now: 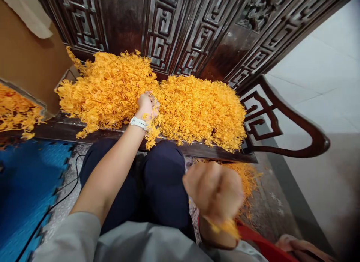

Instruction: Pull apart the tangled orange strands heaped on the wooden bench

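Note:
My left hand (149, 104), with a white band on the wrist, is closed around a yellow-orange branched sprig (152, 136), which looks like plastic and hangs below the fingers. It is between two heaps of the same sprigs: a looser left pile (109, 89) and a denser right pile (201, 108). Lower right, nearer the camera, my right hand (215, 188) is a fist smeared by motion. From its underside a yellow sprig (226, 227) sticks out; the rest is hidden in the fist.
The piles lie on a dark wooden bench (225, 152) with a carved back (174, 29) and a curved armrest (303, 145). A cardboard box (33, 48) stands at left, above a blue foam mat (30, 187) and a black cable (53, 205). More sprigs (247, 179) lie on the floor.

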Tool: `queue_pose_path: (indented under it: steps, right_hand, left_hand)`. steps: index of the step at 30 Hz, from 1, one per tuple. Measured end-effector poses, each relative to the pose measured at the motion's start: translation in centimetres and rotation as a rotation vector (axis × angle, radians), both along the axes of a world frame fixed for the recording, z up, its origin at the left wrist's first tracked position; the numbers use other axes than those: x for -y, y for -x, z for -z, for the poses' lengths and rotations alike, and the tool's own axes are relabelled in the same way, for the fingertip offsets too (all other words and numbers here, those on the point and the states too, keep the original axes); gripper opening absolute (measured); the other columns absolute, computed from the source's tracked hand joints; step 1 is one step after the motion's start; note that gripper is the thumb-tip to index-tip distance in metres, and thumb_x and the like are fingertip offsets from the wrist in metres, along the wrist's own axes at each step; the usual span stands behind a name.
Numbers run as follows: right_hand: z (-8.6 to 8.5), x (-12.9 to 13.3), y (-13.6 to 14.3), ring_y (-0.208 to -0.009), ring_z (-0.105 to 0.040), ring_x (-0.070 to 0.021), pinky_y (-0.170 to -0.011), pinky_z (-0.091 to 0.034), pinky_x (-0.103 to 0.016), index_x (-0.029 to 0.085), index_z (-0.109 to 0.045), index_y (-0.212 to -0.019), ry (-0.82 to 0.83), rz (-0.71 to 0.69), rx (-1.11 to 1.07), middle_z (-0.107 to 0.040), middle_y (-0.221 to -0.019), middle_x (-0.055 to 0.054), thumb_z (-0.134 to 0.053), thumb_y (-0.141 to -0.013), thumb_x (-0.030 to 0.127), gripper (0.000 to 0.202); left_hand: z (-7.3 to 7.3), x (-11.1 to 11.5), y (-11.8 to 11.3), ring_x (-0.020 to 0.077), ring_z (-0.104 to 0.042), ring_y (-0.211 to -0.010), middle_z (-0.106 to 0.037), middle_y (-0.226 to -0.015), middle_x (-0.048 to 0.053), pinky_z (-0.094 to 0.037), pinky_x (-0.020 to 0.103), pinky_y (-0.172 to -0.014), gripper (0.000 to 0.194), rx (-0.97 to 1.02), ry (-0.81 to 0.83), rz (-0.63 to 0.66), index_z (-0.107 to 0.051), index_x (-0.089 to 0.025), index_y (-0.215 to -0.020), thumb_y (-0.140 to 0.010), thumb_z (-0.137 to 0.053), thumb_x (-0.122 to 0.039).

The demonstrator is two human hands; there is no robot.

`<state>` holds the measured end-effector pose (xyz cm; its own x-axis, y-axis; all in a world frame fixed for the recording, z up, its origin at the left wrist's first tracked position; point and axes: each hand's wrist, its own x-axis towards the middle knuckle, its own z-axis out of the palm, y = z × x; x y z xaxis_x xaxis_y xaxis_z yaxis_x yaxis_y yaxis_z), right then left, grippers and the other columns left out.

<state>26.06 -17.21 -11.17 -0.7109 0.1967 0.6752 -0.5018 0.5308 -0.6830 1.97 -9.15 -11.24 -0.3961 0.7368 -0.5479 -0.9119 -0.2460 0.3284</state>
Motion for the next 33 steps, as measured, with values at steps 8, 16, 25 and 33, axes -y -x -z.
queue_pose_path:
  steps: [8, 16, 25, 33]
  right_hand:
    - [1.2, -3.6, 2.6, -0.060, -0.048, -0.0088, -0.054, -0.045, -0.022, 0.028, -0.074, -0.113, 0.875, 0.427, -0.023, -0.066, -0.084, 0.001, -0.067, -0.102, 0.040, 0.018]
    - [1.8, -1.9, 6.2, -0.075, -0.057, -0.0141, -0.074, -0.047, -0.031, 0.021, -0.072, -0.096, -0.017, 0.563, 0.278, -0.064, -0.083, -0.001, -0.070, -0.102, 0.034, 0.015]
    - [1.1, -1.3, 5.6, -0.067, -0.053, -0.0133, -0.066, -0.046, -0.031, 0.022, -0.072, -0.108, -0.042, 0.613, 0.204, -0.067, -0.088, -0.001, -0.074, -0.099, 0.035, 0.016]
    - [0.2, -0.8, 4.4, -0.074, -0.057, -0.0164, -0.072, -0.048, -0.032, 0.023, -0.067, -0.090, 0.067, 0.481, 0.220, -0.062, -0.080, -0.002, -0.060, -0.106, 0.038, 0.023]
  left_hand:
    - [0.0, 0.8, -1.5, 0.0032, -0.020, -0.029, -0.031, -0.048, -0.010, -0.012, 0.016, -0.035, 0.030, -0.089, 0.014, 0.033, -0.046, -0.020, -0.077, -0.106, -0.041, -0.015]
    - [1.2, 0.4, -4.6, 0.0062, -0.027, -0.033, -0.037, -0.048, -0.009, -0.014, 0.019, -0.036, 0.025, -0.447, 0.016, 0.041, -0.057, -0.023, -0.087, -0.105, -0.063, -0.039]
    - [2.2, -0.6, -3.6, 0.0065, -0.024, -0.035, -0.037, -0.049, -0.008, -0.015, 0.021, -0.039, 0.027, -0.480, 0.103, -0.004, -0.052, -0.022, -0.084, -0.110, -0.054, -0.031]
    - [1.7, -0.1, -3.0, 0.0043, -0.021, -0.034, -0.032, -0.049, -0.011, -0.009, 0.020, -0.040, 0.028, -0.222, -0.049, -0.069, -0.052, -0.022, -0.082, -0.103, -0.069, -0.032]
